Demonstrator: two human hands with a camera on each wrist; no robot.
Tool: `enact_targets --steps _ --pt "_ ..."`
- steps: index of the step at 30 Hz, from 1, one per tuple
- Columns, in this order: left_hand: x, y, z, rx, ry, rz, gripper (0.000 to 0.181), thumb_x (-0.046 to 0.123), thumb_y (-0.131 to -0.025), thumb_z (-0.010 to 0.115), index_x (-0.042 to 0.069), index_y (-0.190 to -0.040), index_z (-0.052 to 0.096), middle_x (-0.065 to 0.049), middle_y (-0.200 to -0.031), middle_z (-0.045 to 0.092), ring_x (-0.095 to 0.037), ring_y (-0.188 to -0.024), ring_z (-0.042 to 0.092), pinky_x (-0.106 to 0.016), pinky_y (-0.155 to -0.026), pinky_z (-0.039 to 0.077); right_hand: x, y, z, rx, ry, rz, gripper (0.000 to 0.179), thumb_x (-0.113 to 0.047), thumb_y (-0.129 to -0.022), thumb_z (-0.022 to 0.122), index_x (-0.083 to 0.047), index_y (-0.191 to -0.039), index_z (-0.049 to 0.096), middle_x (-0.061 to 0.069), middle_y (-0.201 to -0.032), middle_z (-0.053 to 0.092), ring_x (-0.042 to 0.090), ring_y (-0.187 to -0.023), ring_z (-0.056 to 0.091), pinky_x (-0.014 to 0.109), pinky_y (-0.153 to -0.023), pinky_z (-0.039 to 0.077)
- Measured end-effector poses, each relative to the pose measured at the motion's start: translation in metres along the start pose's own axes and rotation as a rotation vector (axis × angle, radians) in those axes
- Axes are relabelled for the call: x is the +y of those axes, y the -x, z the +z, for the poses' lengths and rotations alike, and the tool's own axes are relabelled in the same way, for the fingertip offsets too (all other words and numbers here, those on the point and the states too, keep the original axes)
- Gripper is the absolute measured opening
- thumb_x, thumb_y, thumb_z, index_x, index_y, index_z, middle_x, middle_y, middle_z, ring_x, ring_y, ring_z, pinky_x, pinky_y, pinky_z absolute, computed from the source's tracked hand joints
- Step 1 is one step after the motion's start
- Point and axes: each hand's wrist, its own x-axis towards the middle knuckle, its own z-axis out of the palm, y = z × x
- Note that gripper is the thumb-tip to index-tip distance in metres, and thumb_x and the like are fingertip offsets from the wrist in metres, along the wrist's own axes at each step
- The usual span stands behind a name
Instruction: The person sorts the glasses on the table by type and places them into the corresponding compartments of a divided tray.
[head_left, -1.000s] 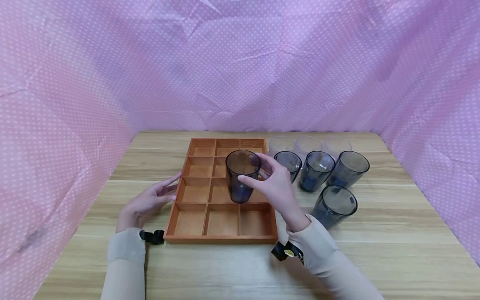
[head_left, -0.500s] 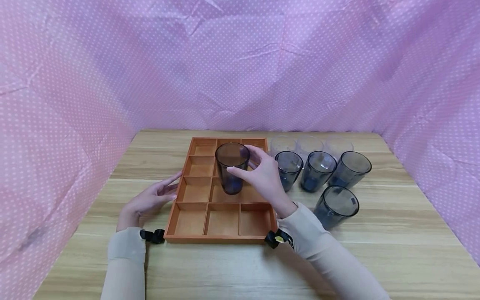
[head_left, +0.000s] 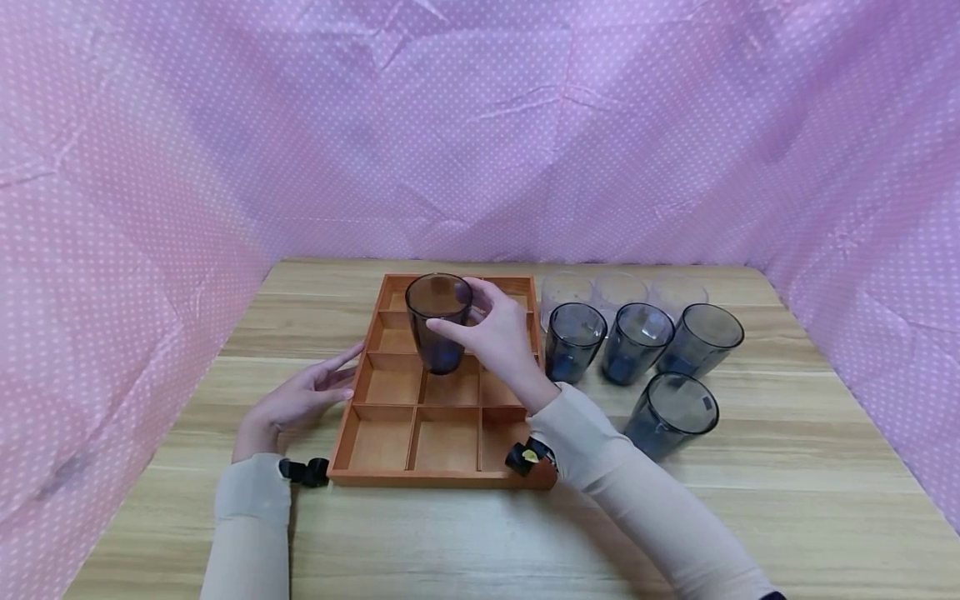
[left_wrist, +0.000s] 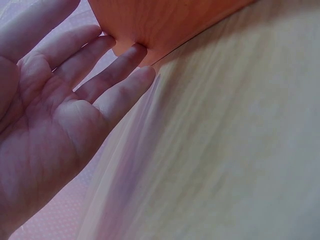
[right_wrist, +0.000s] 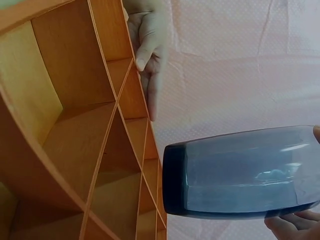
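My right hand [head_left: 495,337] grips a dark tinted drinking glass [head_left: 439,329] near its rim, thumb on the near side. The glass is upright above the middle of a wooden compartment tray [head_left: 442,480]. In the right wrist view the glass [right_wrist: 240,172] shows its thick dark base apart from the tray dividers [right_wrist: 107,130]. My left hand [head_left: 303,398] rests against the tray's left side with fairly straight fingers. The left wrist view shows those fingertips [left_wrist: 142,75] touching the tray's outer wall [left_wrist: 160,25].
Right of the tray stand several more dark glasses, among them a nearer one [head_left: 671,417] and one close to the tray [head_left: 573,342]. Behind them is a row of clear glasses [head_left: 618,290]. A pink dotted cloth [head_left: 480,150] surrounds the wooden table [head_left: 420,542].
My right hand has carried the dark glass leftward and away from me across the tray. My left hand has stayed at the tray's side.
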Motion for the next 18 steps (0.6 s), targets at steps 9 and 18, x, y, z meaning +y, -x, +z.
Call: enact_targets --steps 9,18 --pt "0.000 0.000 0.000 -0.001 -0.004 -0.009 0.074 0.013 -0.098 0.056 0.008 -0.156 0.010 -0.011 -0.164 -0.002 -0.043 -0.147 0.006 -0.007 -0.101 0.034 0.003 -0.014 0.013 0.008 0.018 -0.007 0.065 -0.028 -0.074 0.085 -0.011 -0.131 0.058 0.008 -0.127 0.065 0.023 -0.119 0.063 0.037 -0.097 0.052" --pt "-0.003 0.001 0.000 -0.014 0.026 0.003 0.074 0.013 -0.098 0.056 0.008 -0.156 0.010 -0.012 -0.164 -0.001 -0.042 -0.147 0.007 -0.008 -0.101 0.036 0.008 -0.028 0.026 0.009 0.043 -0.009 0.063 -0.031 -0.075 0.084 -0.014 -0.129 0.059 0.004 -0.123 0.067 0.017 -0.113 0.065 0.032 -0.095 0.053"
